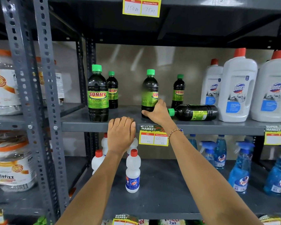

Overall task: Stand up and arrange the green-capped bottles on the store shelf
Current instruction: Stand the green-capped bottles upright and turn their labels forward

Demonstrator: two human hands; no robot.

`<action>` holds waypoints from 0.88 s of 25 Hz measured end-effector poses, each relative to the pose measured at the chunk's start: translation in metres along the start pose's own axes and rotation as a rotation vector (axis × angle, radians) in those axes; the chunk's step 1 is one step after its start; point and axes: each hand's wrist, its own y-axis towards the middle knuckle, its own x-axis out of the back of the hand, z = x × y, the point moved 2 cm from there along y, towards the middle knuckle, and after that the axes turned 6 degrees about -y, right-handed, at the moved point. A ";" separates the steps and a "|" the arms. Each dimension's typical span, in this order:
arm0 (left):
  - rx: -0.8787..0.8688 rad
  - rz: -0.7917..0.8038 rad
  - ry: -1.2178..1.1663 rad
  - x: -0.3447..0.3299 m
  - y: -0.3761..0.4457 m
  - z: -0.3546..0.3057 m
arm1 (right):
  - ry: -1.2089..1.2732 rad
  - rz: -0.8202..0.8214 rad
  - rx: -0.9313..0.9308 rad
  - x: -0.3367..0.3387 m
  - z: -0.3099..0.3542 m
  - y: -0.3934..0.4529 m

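Several dark green-capped bottles stand on the grey middle shelf point(81, 123). One big bottle point(98, 93) is at the front left, a smaller one point(112, 90) behind it. My right hand point(157, 112) grips the base of an upright, slightly blurred bottle point(149, 88) in the middle. Behind it to the right stands a small bottle point(178, 90). Another bottle point(195, 112) lies on its side, cap pointing left toward my right wrist. My left hand point(121, 133) rests curled over the shelf's front edge, holding no bottle.
White red-capped Domex jugs point(238, 88) fill the shelf's right end. Price tags point(153, 135) hang on the shelf edge. Below stand white red-capped bottles point(133, 172) and blue spray bottles point(240, 168). Jars point(13, 164) sit on the rack to the left, past the perforated uprights point(45, 101).
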 end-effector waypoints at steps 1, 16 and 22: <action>0.000 0.004 0.001 0.000 0.000 0.000 | 0.051 0.031 -0.007 0.000 0.000 0.000; 0.006 0.015 -0.010 0.002 -0.001 -0.002 | -0.034 0.046 -0.033 -0.001 0.002 -0.004; 0.017 0.041 -0.024 0.003 -0.001 -0.003 | -0.065 0.032 -0.011 -0.002 -0.001 -0.003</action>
